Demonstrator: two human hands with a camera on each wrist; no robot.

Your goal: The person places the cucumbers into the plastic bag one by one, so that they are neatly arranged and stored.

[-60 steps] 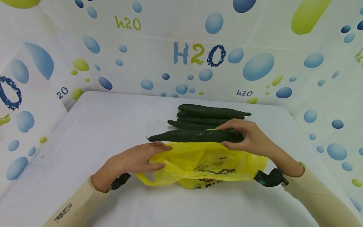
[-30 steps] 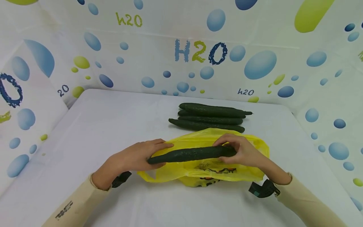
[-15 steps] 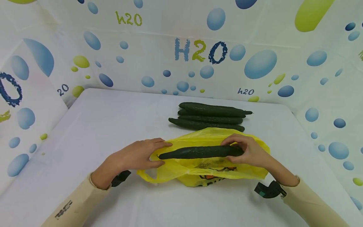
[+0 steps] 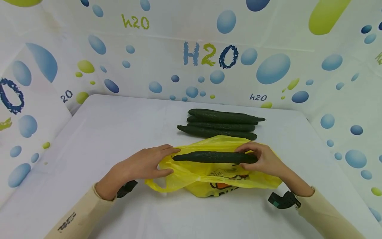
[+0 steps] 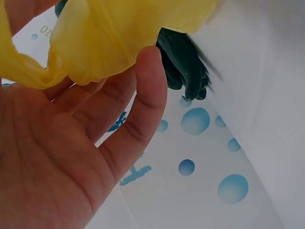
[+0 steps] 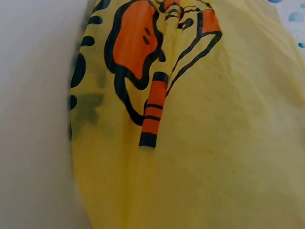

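In the head view my right hand [image 4: 264, 158] grips a long dark green cucumber [image 4: 209, 157] by its right end. The cucumber lies level across the mouth of a yellow plastic bag [image 4: 206, 186]. My left hand [image 4: 146, 163] touches the bag's left edge, thumb and fingers spread apart, near the cucumber's thin tip. In the left wrist view, yellow plastic [image 5: 105, 38] drapes over the fingers [image 5: 136, 117] of that hand. The right wrist view is filled mostly by the printed side of the bag [image 6: 205, 143]; the right hand is hidden there. The inside of the bag is mostly hidden.
Behind the bag lies a small pile of several cucumbers [image 4: 223, 116], also visible as cucumbers [image 5: 183, 64] in the left wrist view. A white cloth covers the table [image 4: 119, 122]. A patterned curtain [image 4: 167, 53] hangs behind and at both sides.
The right hand has brought the cucumber from beside the pile toward me over the bag's mouth, then slightly right and back. The left hand has stayed at the bag's edge.
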